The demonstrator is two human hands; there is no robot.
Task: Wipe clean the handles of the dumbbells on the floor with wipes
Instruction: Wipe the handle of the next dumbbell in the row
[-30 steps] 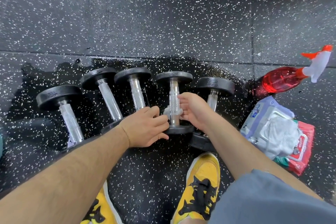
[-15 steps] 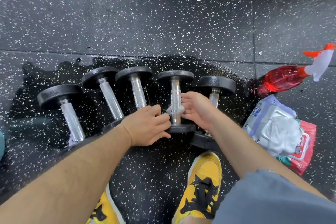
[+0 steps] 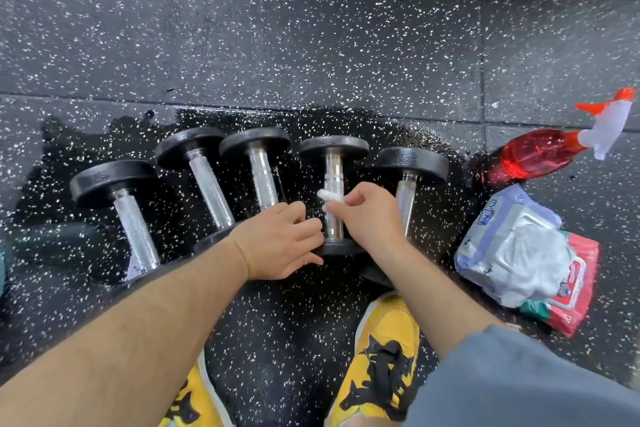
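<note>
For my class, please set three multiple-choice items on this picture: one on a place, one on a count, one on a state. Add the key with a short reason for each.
1. Where does the spray bottle lie?
A) to the right of the dumbbells
B) to their left
C) on a shelf

2. How many dumbbells are on the floor?
A) three
B) five
C) seven

3. What is the right hand doing?
A) hanging idle
B) lifting a bucket
C) pinching a white wipe on a handle

Key:
1 A: it lies on its side past the right end of the row.
2 B: five can be counted side by side.
3 C: it holds the wipe on the handle of the fourth dumbbell from the left.
</note>
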